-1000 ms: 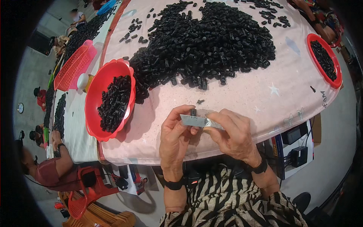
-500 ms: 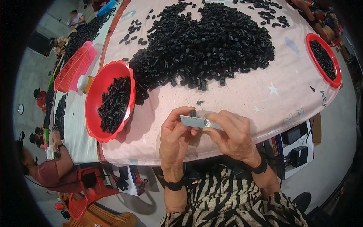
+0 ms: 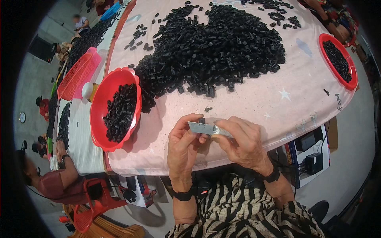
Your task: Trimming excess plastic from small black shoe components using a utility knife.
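Observation:
My left hand [image 3: 183,144] is closed, thumb and fingers pinching a small black cylindrical plastic part [image 3: 202,120]. In my right hand [image 3: 245,139] is a flat grey metal blade [image 3: 200,128], gripped near its wrapped, shiny end. The blade lies across the front of the black part, close to my left fingertips, and hides much of it. Just beyond my hands a small black scrap [image 3: 208,109] rests on the pink tablecloth [image 3: 246,107]. Farther back spreads a large heap of similar black parts [image 3: 222,47].
A red scalloped bowl [image 3: 99,131] holding black pieces stands at left, near a pink basket [image 3: 77,77] and a yellow jar with a white lid [image 3: 87,90]. A red oval tray [image 3: 354,81] of black pieces sits at right. Another person [image 3: 59,180] works at the left.
The view has shifted very slightly. My hands keep nearly the same pose, with the blade still across the black part.

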Demonstrator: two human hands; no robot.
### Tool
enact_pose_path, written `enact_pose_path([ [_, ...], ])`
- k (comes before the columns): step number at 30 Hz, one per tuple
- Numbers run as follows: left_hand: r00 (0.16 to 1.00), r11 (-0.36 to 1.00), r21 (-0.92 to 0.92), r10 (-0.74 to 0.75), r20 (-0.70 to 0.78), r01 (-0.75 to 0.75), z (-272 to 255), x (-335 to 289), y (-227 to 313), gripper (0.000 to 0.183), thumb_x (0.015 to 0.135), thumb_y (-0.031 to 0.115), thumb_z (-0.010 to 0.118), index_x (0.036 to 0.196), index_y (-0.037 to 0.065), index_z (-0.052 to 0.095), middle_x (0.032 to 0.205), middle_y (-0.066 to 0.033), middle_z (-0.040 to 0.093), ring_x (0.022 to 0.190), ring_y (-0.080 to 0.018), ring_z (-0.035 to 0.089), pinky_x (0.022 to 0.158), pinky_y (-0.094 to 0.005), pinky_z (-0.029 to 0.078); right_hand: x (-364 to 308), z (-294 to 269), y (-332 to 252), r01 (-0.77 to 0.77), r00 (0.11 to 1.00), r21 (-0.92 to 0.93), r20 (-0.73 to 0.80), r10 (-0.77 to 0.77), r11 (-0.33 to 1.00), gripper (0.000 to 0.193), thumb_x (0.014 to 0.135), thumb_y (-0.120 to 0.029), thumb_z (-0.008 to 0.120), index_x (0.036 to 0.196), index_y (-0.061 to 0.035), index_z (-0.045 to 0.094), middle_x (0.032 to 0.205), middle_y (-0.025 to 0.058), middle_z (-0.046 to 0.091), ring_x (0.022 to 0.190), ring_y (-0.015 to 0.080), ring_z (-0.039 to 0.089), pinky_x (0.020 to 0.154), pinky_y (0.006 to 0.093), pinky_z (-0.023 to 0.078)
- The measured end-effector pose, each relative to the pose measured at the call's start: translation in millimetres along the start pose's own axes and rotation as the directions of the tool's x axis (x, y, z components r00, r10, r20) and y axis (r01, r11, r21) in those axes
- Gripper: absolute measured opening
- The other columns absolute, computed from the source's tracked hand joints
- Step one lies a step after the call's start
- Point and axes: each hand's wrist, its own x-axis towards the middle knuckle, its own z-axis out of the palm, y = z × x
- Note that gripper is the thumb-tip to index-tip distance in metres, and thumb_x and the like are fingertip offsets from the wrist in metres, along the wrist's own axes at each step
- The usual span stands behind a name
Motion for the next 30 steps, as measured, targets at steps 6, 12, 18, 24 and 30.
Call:
enact_pose_path([
  [6,1.0,0.999,0.038,-0.011,0.013,0.011,-0.2,0.4,0.6,0.029,0.091,0.008,0.06,0.118,-0.003,0.056,0.09,-0.0096,0.062,0.076,-0.0121,0.057,0.07,-0.0229,0.047,-1.3,-0.6,0.5,-0.037,0.999,-0.031,-0.024,0.036,0.999,0.028,0.079,-0.01,0.072,0.101,0.0016,0.059,0.076,0.0108,0.061,0.059,0.021,0.061,0.049,0.031,0.047],
  [12,0.996,0.999,0.006,-0.04,-0.083,0.04,4.9,0.6,2.5,0.035,0.09,0.008,0.062,0.122,-0.003,0.054,0.096,-0.0107,0.063,0.072,-0.0112,0.056,0.062,-0.0192,0.046,-1.8,0.7,2.6,-0.026,0.999,0.015,-0.047,0.027,1.0,0.028,0.079,-0.01,0.072,0.101,0.0012,0.059,0.074,0.0105,0.059,0.058,0.021,0.06,0.049,0.0314,0.046],
  [18,0.999,0.999,-0.021,-0.034,-0.021,0.034,-1.4,-0.1,0.6,0.039,0.089,0.01,0.063,0.124,-0.004,0.053,0.102,-0.0134,0.062,0.071,-0.0108,0.055,0.061,-0.0192,0.046,-1.9,1.4,0.6,0.01,1.0,0.03,0.009,-0.01,0.999,0.03,0.078,-0.011,0.073,0.102,0.0013,0.059,0.078,0.0117,0.061,0.061,0.0216,0.062,0.05,0.0307,0.047],
  [24,0.998,0.998,0.023,-0.05,-0.032,0.05,2.4,-0.5,2.2,0.039,0.089,0.011,0.063,0.123,-0.006,0.053,0.102,-0.0127,0.062,0.069,-0.0106,0.055,0.061,-0.0191,0.046,-1.0,0.6,-0.7,-0.002,1.0,0.002,0.005,0.002,1.0,0.03,0.078,-0.011,0.073,0.102,0.0012,0.06,0.08,0.0121,0.062,0.063,0.0212,0.063,0.051,0.0302,0.049],
  [30,0.999,0.999,0.011,-0.042,-0.004,0.042,0.5,-0.7,1.8,0.037,0.09,0.01,0.062,0.122,-0.006,0.053,0.1,-0.0125,0.062,0.071,-0.011,0.057,0.06,-0.0185,0.046,-1.5,0.3,0.9,0.012,1.0,0.002,0.023,-0.012,1.0,0.031,0.08,-0.01,0.072,0.105,0.0019,0.058,0.081,0.0118,0.063,0.064,0.0203,0.064,0.052,0.0298,0.05],
])
